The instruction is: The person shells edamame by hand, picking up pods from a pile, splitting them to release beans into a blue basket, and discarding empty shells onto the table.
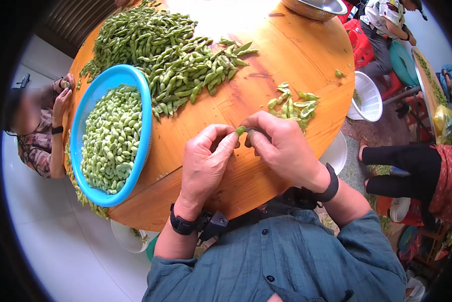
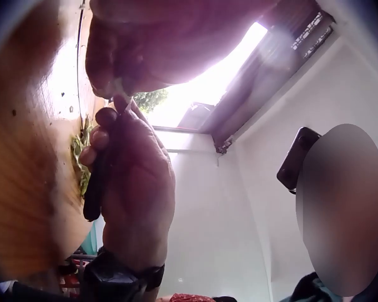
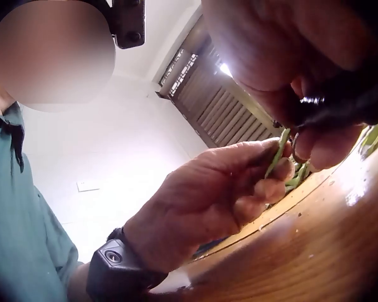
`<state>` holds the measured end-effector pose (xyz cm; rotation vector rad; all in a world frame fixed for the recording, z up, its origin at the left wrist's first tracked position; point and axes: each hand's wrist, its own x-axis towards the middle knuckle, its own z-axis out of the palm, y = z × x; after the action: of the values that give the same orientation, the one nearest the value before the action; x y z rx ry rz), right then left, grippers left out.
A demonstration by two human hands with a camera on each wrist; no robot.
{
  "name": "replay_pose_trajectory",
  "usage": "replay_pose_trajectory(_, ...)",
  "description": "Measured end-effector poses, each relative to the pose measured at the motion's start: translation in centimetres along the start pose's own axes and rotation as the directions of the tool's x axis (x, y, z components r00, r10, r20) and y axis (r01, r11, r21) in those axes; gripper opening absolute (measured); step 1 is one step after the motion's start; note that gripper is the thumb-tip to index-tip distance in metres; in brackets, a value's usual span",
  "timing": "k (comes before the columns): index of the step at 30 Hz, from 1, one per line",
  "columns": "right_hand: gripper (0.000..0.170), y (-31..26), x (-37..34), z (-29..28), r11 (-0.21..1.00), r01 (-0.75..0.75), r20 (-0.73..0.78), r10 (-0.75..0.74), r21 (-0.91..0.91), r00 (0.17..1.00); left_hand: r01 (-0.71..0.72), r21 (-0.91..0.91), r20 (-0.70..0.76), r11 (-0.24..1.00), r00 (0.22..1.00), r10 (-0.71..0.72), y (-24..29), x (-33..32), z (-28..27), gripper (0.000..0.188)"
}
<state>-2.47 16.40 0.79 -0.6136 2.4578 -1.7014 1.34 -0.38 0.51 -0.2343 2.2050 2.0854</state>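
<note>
Over the near edge of the round wooden table, my left hand (image 1: 205, 158) pinches a green soybean pod (image 3: 278, 154) between thumb and index finger. My right hand (image 1: 284, 148) meets it at the pod's other end, fingertips right at the pod. Curled in the right hand's fingers is a slim dark tool (image 2: 99, 185) with a metal glint in the right wrist view; its kind I cannot tell. Beyond the hands lies a small heap of opened, flattened pods (image 1: 296, 105). To the left stands a blue basket (image 1: 146, 116) full of shelled green beans (image 1: 112, 136).
A large pile of whole pods (image 1: 145, 45) covers the table's far left. A metal bowl (image 1: 311, 9) sits at the far edge. Another person (image 1: 39, 126) works at the left rim. Beyond the table's right side are a white basket (image 1: 369, 95) and other people.
</note>
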Motion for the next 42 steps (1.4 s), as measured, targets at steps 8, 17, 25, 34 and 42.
replay_pose_trajectory(8,0.01,0.9,-0.1,0.8,0.961,0.185,-0.048,-0.199,-0.206,0.979,-0.463,0.505,0.041,0.728,0.856,0.515,-0.9,0.2,0.6,0.009)
replay_pose_trajectory(17,0.01,1.0,0.6,0.1,0.985,0.17,0.002,-0.17,-0.004,0.985,0.124,-0.269,0.136,0.955,0.987,-0.09,-0.5,0.3,-0.5,0.015)
replay_pose_trajectory(25,0.007,0.8,0.8,-0.6,0.995,0.085,0.074,-0.089,0.054,0.993,0.337,-0.456,0.299,0.824,0.93,-0.215,-0.3,0.6,-1.1,0.015)
replay_pose_trajectory(34,0.007,0.5,0.6,-0.2,1.0,0.025,-0.003,-0.025,0.011,1.0,-0.205,0.197,0.003,0.959,0.978,0.209,-0.7,-0.2,0.3,0.01)
replay_pose_trajectory(42,0.004,0.4,0.0,-0.3,0.985,0.17,0.08,-0.168,-0.025,0.983,0.081,-0.357,0.036,0.931,0.997,-0.073,-0.5,0.5,-0.5,0.014)
